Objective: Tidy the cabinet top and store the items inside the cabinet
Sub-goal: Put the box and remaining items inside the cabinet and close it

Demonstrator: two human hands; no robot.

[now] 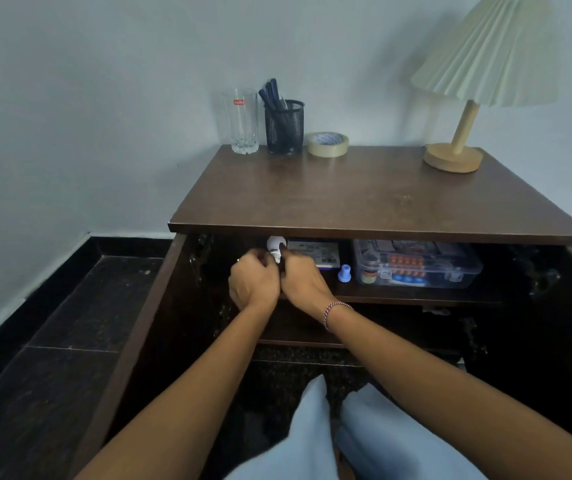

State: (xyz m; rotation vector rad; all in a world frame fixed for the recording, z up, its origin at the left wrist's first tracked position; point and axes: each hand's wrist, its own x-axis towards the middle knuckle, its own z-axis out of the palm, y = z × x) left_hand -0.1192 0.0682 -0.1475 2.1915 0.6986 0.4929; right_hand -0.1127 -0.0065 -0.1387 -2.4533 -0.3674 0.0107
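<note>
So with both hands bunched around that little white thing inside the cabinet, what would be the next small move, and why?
Probably set the white item down on the shelf left of the box and let go. Both the left hand and right hand are closed around it just above that shelf, while the glass, pen holder and tape roll still sit on top.

Hands (277, 278) hide most of white object (274, 249).

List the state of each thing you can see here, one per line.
Cabinet door: open.
Glass: upright, empty.
Pen holder: upright, holding pens.
Tape roll: lying flat.
Lamp: upright, apparently unlit.
Plastic box: lid closed, on shelf.
Left hand, right hand: together holding a small white object.
</note>
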